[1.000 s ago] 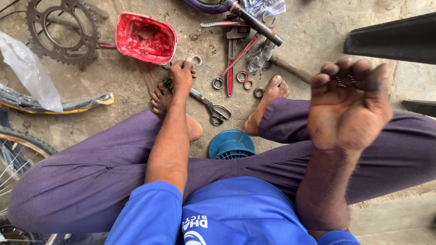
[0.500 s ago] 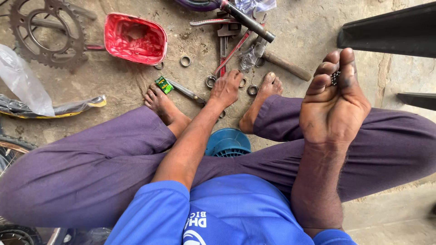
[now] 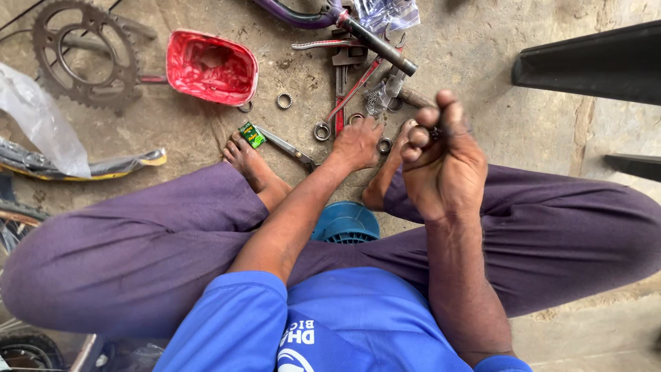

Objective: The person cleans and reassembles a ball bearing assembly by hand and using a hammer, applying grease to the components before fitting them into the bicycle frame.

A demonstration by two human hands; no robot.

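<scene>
Left hand (image 3: 357,143) down on gritty concrete floor (image 3: 482,69), fingers spread over metal rings (image 3: 321,131) at 12 o'clock, right hand (image 3: 441,162) raised, fingers pinching small dark round part (image 3: 435,131), axis unclear.

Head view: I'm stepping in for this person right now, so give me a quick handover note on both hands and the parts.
Left hand: reaching down to the ground, fingers on or just over the small metal rings beside the red-handled pliers; whether it grips one is hidden.
Right hand: raised, fingertips pinched on a small dark part, too small to identify.
Nearby: red tub, chainring, another ring loose on the concrete.
Done: parts laid out on the ground.
Left: rings not yet picked up.
</scene>
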